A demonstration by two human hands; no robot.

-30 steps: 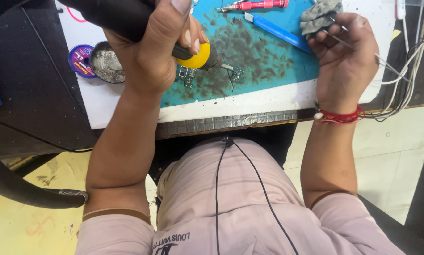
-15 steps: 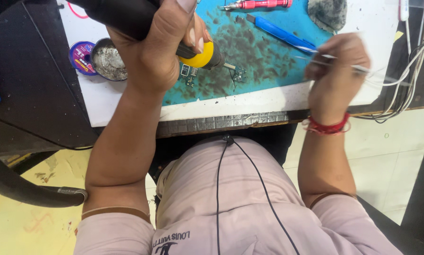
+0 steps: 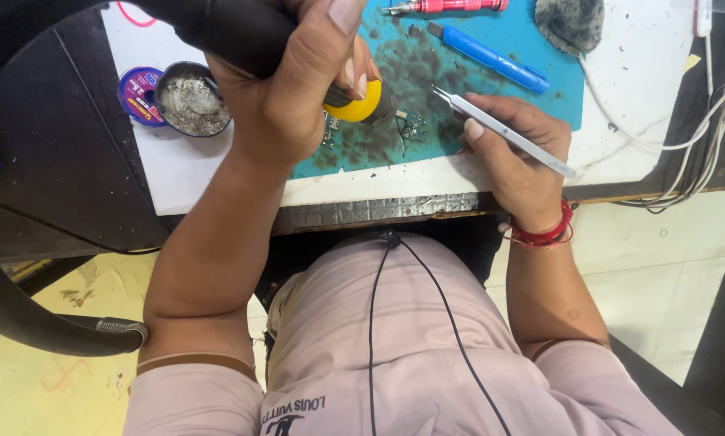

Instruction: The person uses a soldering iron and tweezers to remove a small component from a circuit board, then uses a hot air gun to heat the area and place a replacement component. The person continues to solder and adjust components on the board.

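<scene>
My left hand [image 3: 286, 97] grips a thick black tool handle with a yellow collar [image 3: 354, 105], its tip aimed down at a small green circuit board [image 3: 413, 127] on the stained teal mat [image 3: 491, 32]. My right hand [image 3: 520, 157] holds silver tweezers [image 3: 499, 129], their points lying just right of the tool tip, close above the board. The board is partly hidden by my left hand.
A blue-handled tool [image 3: 491, 58] and a red screwdriver [image 3: 451, 6] lie on the mat's far side, beside a dark grey sponge [image 3: 570, 23]. A round tin of grey residue [image 3: 191, 101] and a purple spool [image 3: 139, 89] sit left. White cables [image 3: 701, 121] trail at the right. A black hose [image 3: 23, 315] curves lower left.
My right hand has come from the sponge at the far right toward the board, now carrying the tweezers. The left hand and its tool have stayed in place.
</scene>
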